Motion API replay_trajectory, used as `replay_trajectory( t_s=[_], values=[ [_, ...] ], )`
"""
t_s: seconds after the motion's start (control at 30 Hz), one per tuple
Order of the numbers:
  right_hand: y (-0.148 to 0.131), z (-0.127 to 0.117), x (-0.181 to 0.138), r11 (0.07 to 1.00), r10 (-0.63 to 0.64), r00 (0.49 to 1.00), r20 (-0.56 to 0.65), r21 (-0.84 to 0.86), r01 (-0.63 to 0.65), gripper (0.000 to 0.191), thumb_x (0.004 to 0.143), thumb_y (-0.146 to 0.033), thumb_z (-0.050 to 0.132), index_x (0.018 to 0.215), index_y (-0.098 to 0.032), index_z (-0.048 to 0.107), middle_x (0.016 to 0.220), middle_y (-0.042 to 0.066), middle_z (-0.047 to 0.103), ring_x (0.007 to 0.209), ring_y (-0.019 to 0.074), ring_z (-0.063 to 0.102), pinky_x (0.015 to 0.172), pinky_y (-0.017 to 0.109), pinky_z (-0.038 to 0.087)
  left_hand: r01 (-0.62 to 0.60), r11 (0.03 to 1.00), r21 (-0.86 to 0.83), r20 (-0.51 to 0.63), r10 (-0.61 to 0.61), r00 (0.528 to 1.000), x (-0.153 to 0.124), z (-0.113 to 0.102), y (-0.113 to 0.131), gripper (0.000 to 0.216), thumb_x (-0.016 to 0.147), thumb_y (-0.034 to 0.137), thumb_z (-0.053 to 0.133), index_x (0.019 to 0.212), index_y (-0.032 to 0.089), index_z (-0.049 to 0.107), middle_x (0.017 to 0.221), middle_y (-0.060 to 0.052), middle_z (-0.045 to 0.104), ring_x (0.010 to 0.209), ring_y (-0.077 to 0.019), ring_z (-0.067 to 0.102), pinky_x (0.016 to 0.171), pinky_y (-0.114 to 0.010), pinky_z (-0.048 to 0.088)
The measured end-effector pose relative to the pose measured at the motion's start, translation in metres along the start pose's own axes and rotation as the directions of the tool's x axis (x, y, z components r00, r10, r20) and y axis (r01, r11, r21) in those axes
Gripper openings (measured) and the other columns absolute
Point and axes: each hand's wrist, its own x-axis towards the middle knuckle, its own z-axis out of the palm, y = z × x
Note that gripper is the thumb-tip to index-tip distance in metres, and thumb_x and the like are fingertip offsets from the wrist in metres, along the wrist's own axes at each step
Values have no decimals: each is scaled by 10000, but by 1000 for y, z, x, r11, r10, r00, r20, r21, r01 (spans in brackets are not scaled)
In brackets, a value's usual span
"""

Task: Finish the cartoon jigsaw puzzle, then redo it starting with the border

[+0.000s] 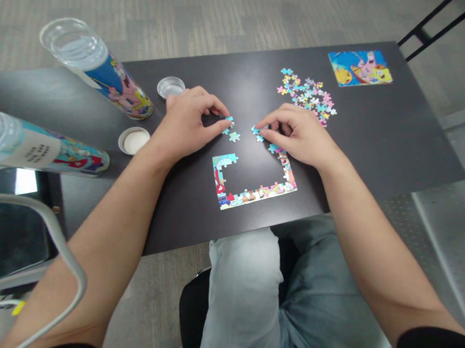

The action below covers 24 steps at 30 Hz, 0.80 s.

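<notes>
My left hand (195, 120) pinches a light-blue jigsaw puzzle piece (229, 121) between thumb and forefinger, just above the table. Right below it lies a loose greenish puzzle piece (234, 136). Thumb and forefinger of my right hand (293, 133) are closed on blue puzzle pieces (257, 133), which seem joined; their exact number is unclear. Nearer to me sits a partly joined puzzle border (257, 194), with a gap along its far side. Part of its far right corner is hidden by my right hand. Beyond that hand spreads a heap of mixed puzzle pieces (310, 94).
A cartoon picture card (360, 68) lies at the far right of the dark table (391, 133). On the left stand two clear-topped cartoon tubes (123, 89), with a clear lid (171, 87) and a white lid (135, 141) nearby. A pale cable (70, 257) crosses the lower left.
</notes>
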Motion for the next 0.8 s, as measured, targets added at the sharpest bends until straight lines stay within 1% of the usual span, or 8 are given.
replay_trajectory(
  t_s=[0.13,0.3,0.43,0.57,0.7,0.8],
  values=[
    [1,3,-1,999,16,999,-45,40,-14,241,1119,-212,813,1267,-281,990,984,44,747,802,239,622,809,440,554,28,999,-26,2,-28,1000,-1,-1,2,195,1057,522,916,1121,340,949,1228,-105,858,1203,-374,786,1231,-628,596],
    [1,5,0,999,-21,998,-60,42,24,222,1073,-210,817,1222,-235,980,947,30,743,839,234,644,869,456,550,46,999,-9,-3,-46,999,-2,-1,8,242,1011,543,975,1137,337,949,1261,-97,853,1211,-362,787,1198,-597,611],
    [0,5,1,1000,-8,1000,-19,12,8,183,1116,-279,821,1242,-288,953,990,36,766,882,253,647,905,485,564,52,997,-49,2,-52,999,-2,3,6,277,985,558,986,1129,327,937,1270,-92,874,1196,-348,787,1160,-561,622],
    [-1,5,1,999,33,999,-24,-23,-34,165,1116,-390,853,1254,-327,918,1001,48,752,924,297,691,873,486,588,54,986,-158,13,-53,999,-1,4,6,289,992,570,982,1126,327,903,1185,-68,906,1156,-330,798,1086,-504,652],
    [-1,4,0,999,42,999,-25,-11,-42,190,1130,-438,855,1283,-339,906,1043,52,761,899,280,678,840,465,579,56,953,-297,71,-37,997,-1,-4,17,274,1020,546,966,1090,295,883,1114,-68,906,1081,-292,815,1003,-439,679],
    [0,4,0,1000,19,1000,-24,4,-19,186,1135,-418,840,1276,-316,906,1051,53,774,902,270,675,886,481,584,61,923,-381,147,-4,989,-3,-12,27,324,985,545,1013,1107,268,897,1088,-76,900,1048,-277,827,957,-410,689]
  ],
)
